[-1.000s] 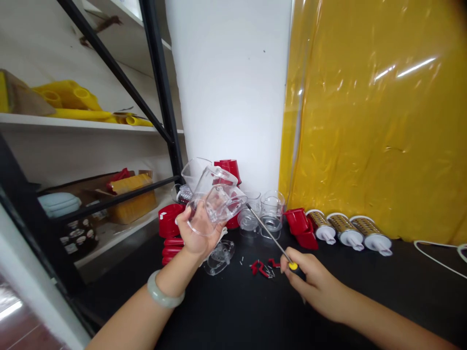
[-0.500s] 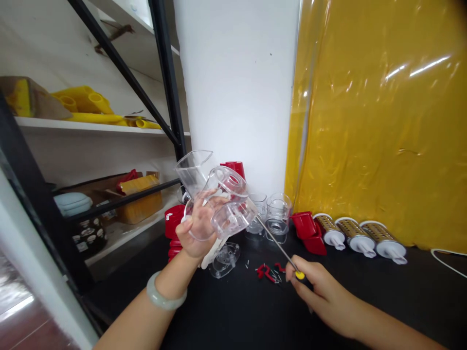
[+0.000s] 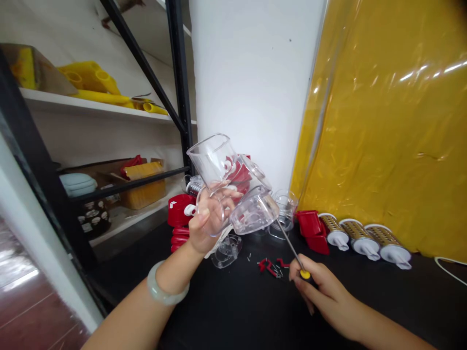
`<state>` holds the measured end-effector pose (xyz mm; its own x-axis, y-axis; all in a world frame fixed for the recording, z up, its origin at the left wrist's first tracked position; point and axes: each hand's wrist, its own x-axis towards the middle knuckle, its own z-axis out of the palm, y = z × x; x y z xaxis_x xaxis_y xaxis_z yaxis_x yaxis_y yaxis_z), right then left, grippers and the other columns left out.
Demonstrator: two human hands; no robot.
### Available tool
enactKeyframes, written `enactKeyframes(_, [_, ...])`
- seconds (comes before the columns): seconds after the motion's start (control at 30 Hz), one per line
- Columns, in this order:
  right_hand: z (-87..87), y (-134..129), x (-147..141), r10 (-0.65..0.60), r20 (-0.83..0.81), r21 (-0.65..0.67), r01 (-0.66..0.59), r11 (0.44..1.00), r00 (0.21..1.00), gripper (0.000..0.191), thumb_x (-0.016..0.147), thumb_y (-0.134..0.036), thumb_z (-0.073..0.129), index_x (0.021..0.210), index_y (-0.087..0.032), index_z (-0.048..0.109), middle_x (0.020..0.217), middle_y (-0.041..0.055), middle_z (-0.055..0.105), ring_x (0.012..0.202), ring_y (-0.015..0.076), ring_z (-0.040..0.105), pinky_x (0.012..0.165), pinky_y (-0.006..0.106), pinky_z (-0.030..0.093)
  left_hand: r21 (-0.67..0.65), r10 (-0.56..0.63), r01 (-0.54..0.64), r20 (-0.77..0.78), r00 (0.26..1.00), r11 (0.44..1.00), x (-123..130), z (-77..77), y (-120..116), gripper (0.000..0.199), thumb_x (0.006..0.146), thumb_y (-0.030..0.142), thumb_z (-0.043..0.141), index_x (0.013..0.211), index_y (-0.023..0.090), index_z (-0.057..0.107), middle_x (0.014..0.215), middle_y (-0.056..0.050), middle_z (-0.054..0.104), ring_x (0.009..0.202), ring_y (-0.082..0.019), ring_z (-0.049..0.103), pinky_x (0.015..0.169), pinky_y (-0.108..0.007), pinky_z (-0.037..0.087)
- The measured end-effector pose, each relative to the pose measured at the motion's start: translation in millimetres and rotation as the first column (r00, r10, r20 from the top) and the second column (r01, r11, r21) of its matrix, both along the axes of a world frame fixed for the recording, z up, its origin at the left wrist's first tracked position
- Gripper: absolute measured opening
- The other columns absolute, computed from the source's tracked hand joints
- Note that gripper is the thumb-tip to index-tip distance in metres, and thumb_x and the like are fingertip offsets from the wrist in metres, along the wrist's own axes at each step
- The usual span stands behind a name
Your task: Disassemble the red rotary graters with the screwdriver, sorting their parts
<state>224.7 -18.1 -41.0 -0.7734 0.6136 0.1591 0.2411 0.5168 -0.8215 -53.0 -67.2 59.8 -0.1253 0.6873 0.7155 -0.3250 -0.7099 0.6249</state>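
My left hand (image 3: 204,221) is wrapped round a clear plastic grater body (image 3: 255,211), held tilted above the table. Its square hopper (image 3: 213,153) points up and to the left. In my right hand (image 3: 319,287) is a screwdriver (image 3: 292,245) with a long metal shaft and a black and yellow handle. The shaft slants up to the grater body's right end; whether its tip sits on a screw is hidden. Below lie small red plastic pieces (image 3: 269,267) and several loose screws (image 3: 280,273). A clear base part (image 3: 226,251) rests under my left hand.
At right lie several grater drums (image 3: 359,239) with white ends, beside red plastic parts (image 3: 312,232). More red parts (image 3: 180,210) are stacked at left, by the black shelf frame (image 3: 178,63). Another clear body (image 3: 285,206) stands behind. A yellow sheet (image 3: 386,136) hangs at the back right.
The view has shifted slightly. The grater body and my left hand have moved right in the picture, and the hopper shows more upright. The screwdriver stays against the body's right end.
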Motion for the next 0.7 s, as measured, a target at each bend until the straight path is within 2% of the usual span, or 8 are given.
enactKeyframes(0.23, [4.3,-5,-6,0.023,0.007,-0.074,-0.023,0.997,1.000,0.061,0.100,-0.074,0.032,0.100,-0.014,0.044,0.068,-0.0023,0.042,0.057,0.0067,0.045,0.056,0.017,0.040,-0.008,0.006,-0.007,-0.023,1.000,1.000,0,-1.8,1,0.065,0.068,0.052,0.064,0.122,0.022,0.048,0.103,-0.008,0.064,0.072,-0.018,0.058,0.051,-0.028,0.045])
enactKeyframes(0.43, [-4.3,0,-6,0.017,-0.078,-0.145,-0.028,0.989,0.997,0.059,0.099,-0.073,0.039,0.100,-0.014,0.044,0.066,-0.0035,0.040,0.054,0.0061,0.043,0.052,0.016,0.038,-0.011,0.041,-0.041,-0.048,0.998,0.999,-2,1.3,4,0.063,0.066,0.051,0.066,0.119,0.022,0.046,0.104,-0.008,0.066,0.071,-0.015,0.057,0.056,-0.028,0.049])
enactKeyframes(0.53, [-5.7,1,-8,0.014,-0.161,-0.222,-0.050,0.974,0.987,0.058,0.097,-0.072,0.045,0.099,-0.014,0.043,0.062,-0.0051,0.038,0.050,0.0059,0.040,0.050,0.016,0.036,-0.063,0.044,-0.053,-0.131,0.990,0.997,-4,19.6,6,0.061,0.068,0.050,0.068,0.117,0.023,0.044,0.102,-0.007,0.066,0.068,-0.014,0.058,0.055,-0.027,0.049])
enactKeyframes(0.63, [-1.5,2,-11,0.009,-0.257,-0.281,-0.083,0.956,0.967,0.057,0.095,-0.070,0.051,0.096,-0.014,0.041,0.062,-0.0051,0.038,0.051,0.0058,0.040,0.050,0.016,0.036,-0.106,0.071,-0.104,-0.282,0.957,0.989,1,51.4,6,0.059,0.068,0.050,0.071,0.113,0.024,0.043,0.097,-0.004,0.064,0.062,-0.012,0.057,0.055,-0.027,0.051])
enactKeyframes(0.7, [2.1,2,-14,0.005,-0.315,-0.276,-0.097,0.956,0.949,0.056,0.095,-0.069,0.054,0.096,-0.014,0.042,0.065,-0.0040,0.040,0.056,0.0061,0.042,0.056,0.017,0.040,-0.100,0.115,-0.167,-0.392,0.913,0.981,9,74.3,3,0.055,0.070,0.050,0.071,0.109,0.022,0.045,0.099,-0.004,0.062,0.066,-0.012,0.058,0.059,-0.028,0.053])
